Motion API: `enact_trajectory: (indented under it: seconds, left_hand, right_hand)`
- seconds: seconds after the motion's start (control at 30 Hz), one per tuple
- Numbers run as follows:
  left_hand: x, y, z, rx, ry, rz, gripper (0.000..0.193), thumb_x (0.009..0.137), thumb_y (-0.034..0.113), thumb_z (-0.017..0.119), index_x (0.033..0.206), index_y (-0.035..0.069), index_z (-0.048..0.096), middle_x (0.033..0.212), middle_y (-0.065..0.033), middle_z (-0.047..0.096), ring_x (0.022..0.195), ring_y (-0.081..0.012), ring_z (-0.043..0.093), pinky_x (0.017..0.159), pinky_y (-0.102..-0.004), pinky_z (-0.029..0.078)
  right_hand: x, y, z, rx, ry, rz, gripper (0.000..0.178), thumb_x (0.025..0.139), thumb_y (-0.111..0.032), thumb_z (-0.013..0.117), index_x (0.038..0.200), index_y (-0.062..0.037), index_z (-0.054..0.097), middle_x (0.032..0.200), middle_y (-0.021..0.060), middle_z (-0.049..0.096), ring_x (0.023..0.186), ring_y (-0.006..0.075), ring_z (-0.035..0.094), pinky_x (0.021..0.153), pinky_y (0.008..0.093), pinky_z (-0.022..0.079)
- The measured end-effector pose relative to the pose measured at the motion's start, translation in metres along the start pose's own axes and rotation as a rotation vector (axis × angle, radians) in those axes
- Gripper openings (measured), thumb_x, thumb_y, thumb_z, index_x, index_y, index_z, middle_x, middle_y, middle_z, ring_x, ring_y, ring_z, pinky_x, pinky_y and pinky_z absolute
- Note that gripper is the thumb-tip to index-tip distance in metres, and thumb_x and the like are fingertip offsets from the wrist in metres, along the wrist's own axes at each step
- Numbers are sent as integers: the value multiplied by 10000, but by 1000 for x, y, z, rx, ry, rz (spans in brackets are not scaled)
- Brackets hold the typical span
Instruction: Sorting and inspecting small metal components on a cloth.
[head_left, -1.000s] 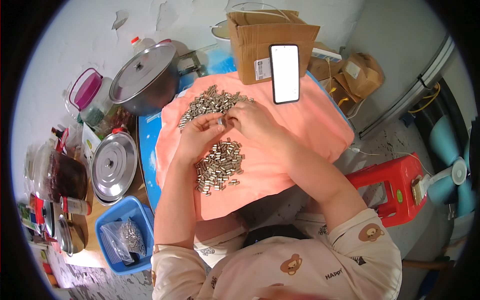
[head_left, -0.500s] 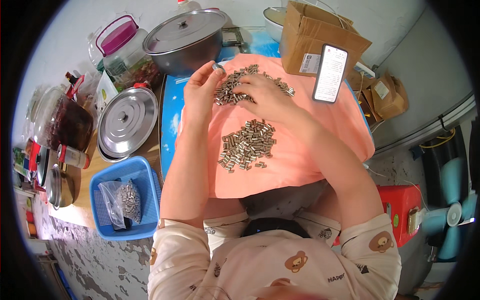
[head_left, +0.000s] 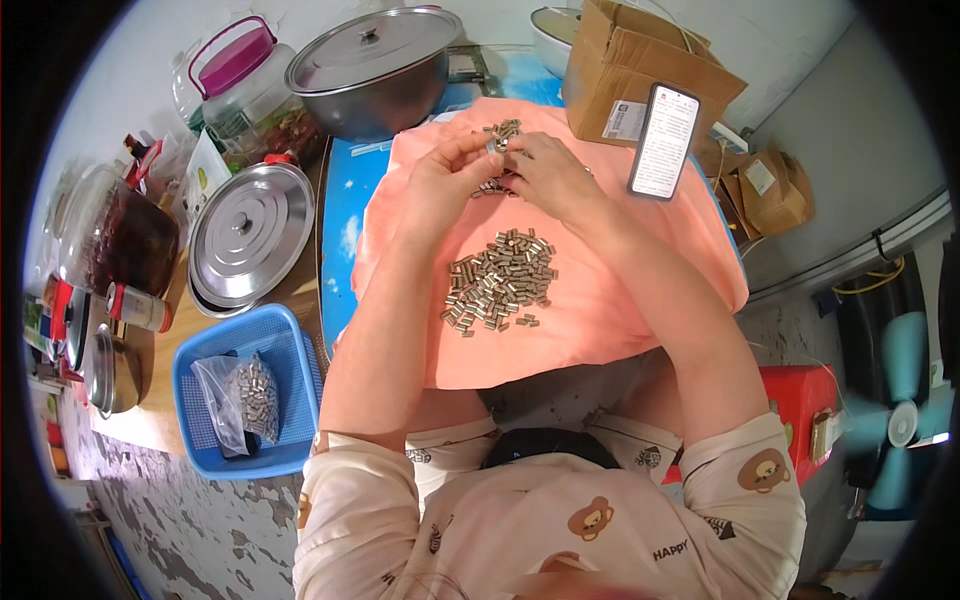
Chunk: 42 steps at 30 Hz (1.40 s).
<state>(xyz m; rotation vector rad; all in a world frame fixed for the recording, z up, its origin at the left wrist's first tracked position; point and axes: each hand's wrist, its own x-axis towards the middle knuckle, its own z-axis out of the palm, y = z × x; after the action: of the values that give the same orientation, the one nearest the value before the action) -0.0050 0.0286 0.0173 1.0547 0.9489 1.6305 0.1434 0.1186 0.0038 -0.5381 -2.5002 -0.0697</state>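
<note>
Over the far pile of small metal cylinders (head_left: pixel 490 188) on the salmon-coloured cloth (head_left: pixel 400 290), my two hands meet at the fingertips. A small silvery metal piece (head_left: pixel 494 147) is pinched between the thumb and fingers of my left hand (head_left: pixel 447 183). My right hand (head_left: pixel 552 178) has its fingers bent and closed beside that piece; whatever they hold is hidden. Both hands cover much of the far pile. Closer to me lies a second pile of similar cylinders (head_left: pixel 500 280), which neither hand touches.
A phone (head_left: pixel 664 142) leans against a cardboard box (head_left: pixel 640 70) at the back right. Back left stands a large lidded metal pot (head_left: pixel 375 75). On the left, a blue basket (head_left: pixel 185 400) holds a bag of metal cylinders (head_left: pixel 257 398). A fan (head_left: pixel 903 425) stands far right.
My left hand has moved right with the silvery piece, from the far pile's left edge to my right fingertips. My right hand has lifted from the pile and turned toward it.
</note>
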Motion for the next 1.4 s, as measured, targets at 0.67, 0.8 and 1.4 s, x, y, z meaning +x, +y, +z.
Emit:
enact_trajectory:
  seconds: [0.67,0.8,1.4]
  left_hand:
    - [-19,-5,25,289,-467,-269,296,750,-32,597,1040,-12,543,902,-28,582,805,-93,568,709,-207,470]
    - [-21,-7,26,267,-522,-296,278,751,-30,598,1024,-12,551,895,-18,582,827,-90,566,718,-206,466]
    - [-10,-21,14,-129,-235,-265,276,779,-51,549,1053,-50,516,923,-100,587,843,-142,575,751,-233,486]
  right_hand:
    - [-52,-14,-48,193,26,371,105,694,-97,579,789,-54,590,745,104,582,724,268,555,637,359,444]
    - [-54,-13,-46,98,28,365,76,698,-121,577,756,-73,589,750,78,593,735,251,567,639,352,449]
    - [-42,-24,-37,1068,125,583,43,768,13,567,808,2,555,740,10,558,681,60,518,614,191,445]
